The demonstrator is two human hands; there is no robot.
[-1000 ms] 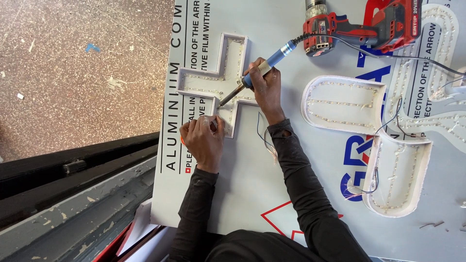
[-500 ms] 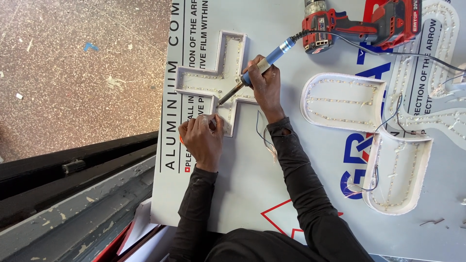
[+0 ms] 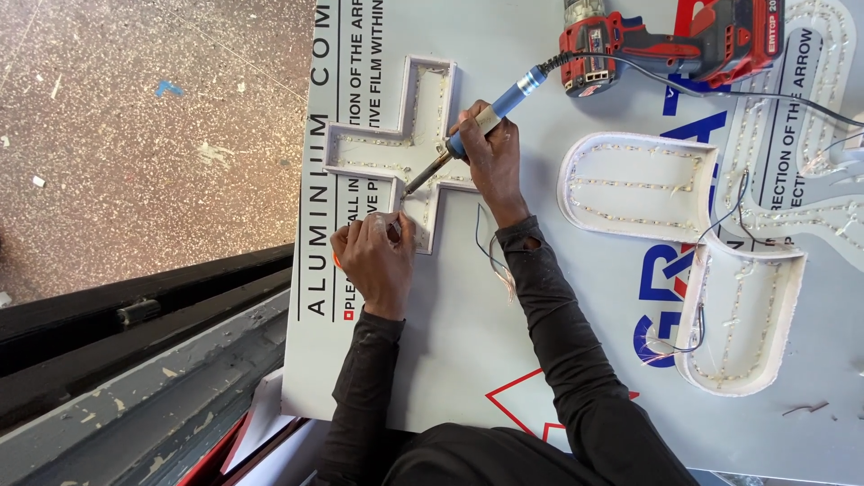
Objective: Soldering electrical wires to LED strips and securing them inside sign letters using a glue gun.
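Soldering iron (image 3: 490, 117) with a blue and beige handle is in the right hand (image 3: 490, 157), fingers clenched around the grip, and its thin metal tip points down into the white cross-shaped channel letter (image 3: 396, 157). It seems light and stiff, best taken by the handle, far from the tip, and its cord (image 3: 684, 76) may pull. Just below this letter, the left hand (image 3: 373, 256) pinches something small against its lower edge; what it is, I cannot tell.
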